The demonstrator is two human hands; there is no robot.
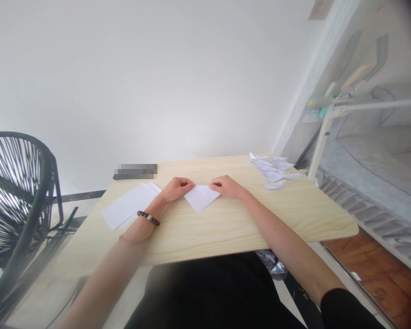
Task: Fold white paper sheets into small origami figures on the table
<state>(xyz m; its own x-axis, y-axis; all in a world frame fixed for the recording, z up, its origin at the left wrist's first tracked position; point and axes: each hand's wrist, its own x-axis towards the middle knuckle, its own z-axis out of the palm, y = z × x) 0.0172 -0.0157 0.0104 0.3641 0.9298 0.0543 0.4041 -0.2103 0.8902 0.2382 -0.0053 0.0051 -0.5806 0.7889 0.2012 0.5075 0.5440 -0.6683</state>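
Observation:
A folded white sheet of paper [201, 197] lies in the middle of the light wooden table, one corner pointing toward me. My left hand [178, 188] pinches its upper left corner between thumb and fingers. At the upper right corner, my right hand [226, 186] holds the same sheet in a similar pinch. A beaded bracelet [148, 218] circles my left wrist. Just left of that hand lie flat white paper sheets [125, 208], partly covered by my wrist. Several folded white paper pieces [272, 170] with pointed ends sit in a group at the table's far right.
The wooden table [205, 240] stands against a white wall [178, 82]. A dark, partly blurred-out object [135, 172] rests at its back left edge. To the left is a black corded chair [23, 196]. A white metal frame [324, 132] rises beyond the right edge.

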